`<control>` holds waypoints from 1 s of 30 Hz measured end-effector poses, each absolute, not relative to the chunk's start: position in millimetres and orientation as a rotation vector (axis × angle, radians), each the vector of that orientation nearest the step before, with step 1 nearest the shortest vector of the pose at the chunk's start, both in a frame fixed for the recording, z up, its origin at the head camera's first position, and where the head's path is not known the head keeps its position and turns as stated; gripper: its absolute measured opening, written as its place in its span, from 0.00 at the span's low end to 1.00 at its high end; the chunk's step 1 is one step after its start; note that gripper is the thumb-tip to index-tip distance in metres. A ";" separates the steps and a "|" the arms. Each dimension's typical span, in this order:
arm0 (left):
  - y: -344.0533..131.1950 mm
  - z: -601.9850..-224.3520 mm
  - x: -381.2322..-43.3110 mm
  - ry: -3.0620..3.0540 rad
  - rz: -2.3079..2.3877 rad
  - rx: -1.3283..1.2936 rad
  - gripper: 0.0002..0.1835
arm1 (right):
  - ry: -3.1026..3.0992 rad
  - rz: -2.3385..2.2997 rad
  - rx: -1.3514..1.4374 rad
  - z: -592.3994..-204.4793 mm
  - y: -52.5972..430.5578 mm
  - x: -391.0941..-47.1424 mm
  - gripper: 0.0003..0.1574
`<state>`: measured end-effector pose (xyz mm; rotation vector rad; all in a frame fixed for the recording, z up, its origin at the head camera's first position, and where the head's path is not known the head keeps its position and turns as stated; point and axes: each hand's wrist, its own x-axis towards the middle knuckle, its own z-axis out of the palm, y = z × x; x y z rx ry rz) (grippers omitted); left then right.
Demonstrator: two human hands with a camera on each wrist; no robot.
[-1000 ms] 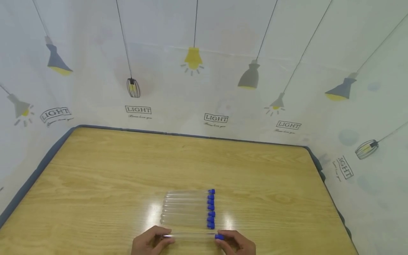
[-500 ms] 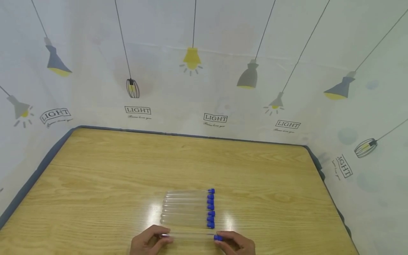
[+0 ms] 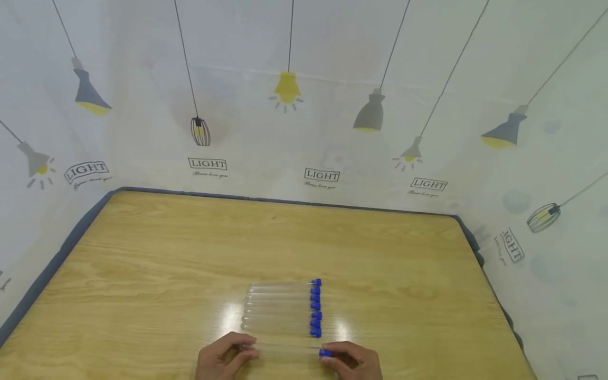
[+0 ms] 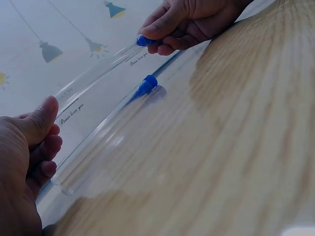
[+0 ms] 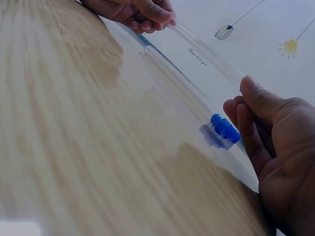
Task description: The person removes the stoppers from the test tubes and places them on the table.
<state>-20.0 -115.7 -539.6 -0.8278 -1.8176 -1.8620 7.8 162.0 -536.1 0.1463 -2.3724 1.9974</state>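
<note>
A clear test tube (image 3: 288,350) with a blue cap is stretched level between both hands, raised above the table in the wrist views. My left hand (image 3: 225,356) pinches its rounded end between thumb and fingers. At the other end, my right hand (image 3: 353,360) pinches the blue cap (image 4: 143,41), which its fingers hide in the right wrist view. Just beyond lies a row of several like test tubes (image 3: 280,306), side by side, their blue caps (image 3: 315,306) all to the right. Nearest in that row, one tube (image 5: 177,78) shows in the right wrist view.
The wood-grain table (image 3: 180,237) has a dark blue edge (image 3: 280,201) along its back and sides. Behind it hangs a white backdrop (image 3: 247,95) printed with lamps and the word LIGHT. Bright reflections shine on the tabletop beside the row.
The held tube and both hands stay nearly in place, with the tube slightly turned. The head view has shifted a little; the row of tubes lies as before.
</note>
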 end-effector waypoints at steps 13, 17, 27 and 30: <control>-117.6 -556.6 -22.0 -1.881 -1.865 -0.757 0.23 | -2.349 1.918 0.295 -546.8 164.1 -2.3 0.11; -116.1 -556.3 -20.4 -1.937 -1.886 -0.693 0.20 | -2.332 1.957 0.253 -546.2 164.6 -3.9 0.11; -127.4 -555.6 -22.8 -2.028 -1.843 -0.657 0.17 | -2.376 1.986 0.335 -547.2 162.2 -4.5 0.10; -130.2 -552.7 -19.9 -2.094 -1.845 -0.638 0.15 | -2.420 1.985 0.269 -546.0 160.8 -1.0 0.11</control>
